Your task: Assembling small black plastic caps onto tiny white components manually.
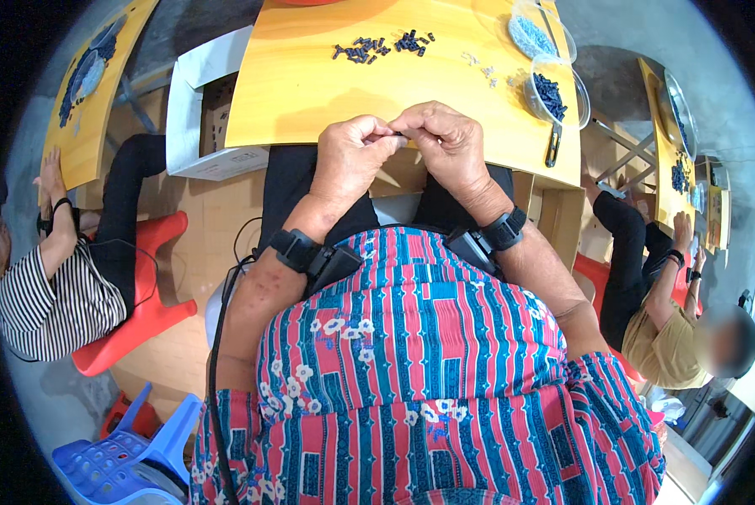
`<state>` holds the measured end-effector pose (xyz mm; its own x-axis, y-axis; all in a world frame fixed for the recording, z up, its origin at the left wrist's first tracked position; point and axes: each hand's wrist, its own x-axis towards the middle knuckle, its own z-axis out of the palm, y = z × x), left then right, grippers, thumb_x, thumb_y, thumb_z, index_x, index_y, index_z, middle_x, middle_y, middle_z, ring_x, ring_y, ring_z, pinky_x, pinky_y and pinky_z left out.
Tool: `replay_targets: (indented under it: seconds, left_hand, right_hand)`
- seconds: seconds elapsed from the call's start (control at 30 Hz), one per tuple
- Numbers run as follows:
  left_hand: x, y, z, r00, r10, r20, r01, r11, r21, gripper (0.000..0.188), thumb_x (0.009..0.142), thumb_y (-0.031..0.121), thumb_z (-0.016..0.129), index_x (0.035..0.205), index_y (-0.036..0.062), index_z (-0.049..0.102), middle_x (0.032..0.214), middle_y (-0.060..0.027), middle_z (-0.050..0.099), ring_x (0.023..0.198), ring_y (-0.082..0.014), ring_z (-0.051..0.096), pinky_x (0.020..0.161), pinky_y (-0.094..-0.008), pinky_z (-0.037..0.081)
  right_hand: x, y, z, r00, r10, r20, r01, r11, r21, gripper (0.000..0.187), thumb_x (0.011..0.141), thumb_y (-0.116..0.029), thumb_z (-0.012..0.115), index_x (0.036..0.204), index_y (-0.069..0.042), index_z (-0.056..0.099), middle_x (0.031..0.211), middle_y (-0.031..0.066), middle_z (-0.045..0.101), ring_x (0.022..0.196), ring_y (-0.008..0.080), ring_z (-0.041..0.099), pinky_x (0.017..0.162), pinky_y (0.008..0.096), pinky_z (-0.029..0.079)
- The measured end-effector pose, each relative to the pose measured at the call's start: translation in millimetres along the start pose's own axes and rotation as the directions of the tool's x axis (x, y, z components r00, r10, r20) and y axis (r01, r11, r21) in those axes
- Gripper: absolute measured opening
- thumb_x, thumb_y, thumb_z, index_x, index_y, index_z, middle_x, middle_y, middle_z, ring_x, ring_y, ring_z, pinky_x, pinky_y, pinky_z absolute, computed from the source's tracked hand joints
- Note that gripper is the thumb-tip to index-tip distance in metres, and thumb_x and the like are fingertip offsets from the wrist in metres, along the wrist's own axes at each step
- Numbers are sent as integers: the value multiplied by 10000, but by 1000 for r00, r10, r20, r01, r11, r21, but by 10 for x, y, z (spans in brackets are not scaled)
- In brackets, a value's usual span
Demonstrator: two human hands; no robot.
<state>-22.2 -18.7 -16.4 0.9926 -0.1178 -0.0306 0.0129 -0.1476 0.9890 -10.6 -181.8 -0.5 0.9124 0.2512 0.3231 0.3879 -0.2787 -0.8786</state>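
Observation:
Both hands meet just over the near edge of the yellow table [293, 97]. My left hand [349, 160] is closed in a pinch, thumb against forefinger. Opposite it, my right hand [446, 145] pinches too, its fingertips almost touching the left ones. Between them sits a tiny dark piece [397, 133], mostly covered by the fingertips; its exact kind is too small to make out. Farther back on the tabletop lie a loose pile of small dark tubular pieces [362, 50] and a second cluster of dark pieces [411, 42].
At right, one clear bowl [585, 105] holds dark pieces, another [570, 42] light blue ones. Small clear bits [489, 71] lie beside them. A black handle [553, 145] rests near the edge. A white carton [184, 118] stands left. People sit at both sides [66, 286] [664, 337].

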Motion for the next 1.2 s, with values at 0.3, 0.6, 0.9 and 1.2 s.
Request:
replay_targets:
  seconds: [0.3, 0.6, 0.9, 1.2]
  left_hand:
    - [-23, -40, 19, 998, 26, -53, -31, 996, -79, 127, 791, 80, 742, 852, -20, 691, 675, -44, 654, 626, -70, 578, 588, -245, 489]
    - [-19, 19, 10, 998, 28, -61, -31, 999, -37, 135, 795, 87, 747, 860, -20, 698, 704, -35, 672, 646, -77, 604, 605, -240, 499]
    - [20, 46, -60, 997, -81, 16, 83, 978, -193, 104, 858, 77, 709, 896, -16, 683, 793, -23, 661, 686, -69, 612, 644, -221, 542]
    - [-7, 14, -42, 993, -98, 64, 110, 967, -228, 110, 868, 74, 696, 919, -23, 684, 832, -37, 676, 745, -73, 618, 670, -218, 536]
  right_hand:
    - [7, -38, 39, 993, -121, 6, 121, 988, -96, 255, 788, 160, 568, 887, -24, 714, 877, 99, 680, 846, 181, 663, 755, 272, 535]
    - [10, -39, 42, 989, -142, -34, 139, 986, -91, 232, 772, 105, 592, 866, -68, 715, 838, 84, 686, 784, 192, 671, 710, 283, 544]
    - [10, 9, -42, 990, 135, 33, -138, 981, 135, 219, 883, 47, 594, 1058, -20, 706, 939, 76, 675, 846, 135, 649, 802, 247, 521]
    - [-6, 54, -85, 976, 193, 102, -207, 966, 152, 195, 907, 29, 573, 1057, 3, 695, 928, 65, 659, 822, 117, 646, 774, 244, 541]
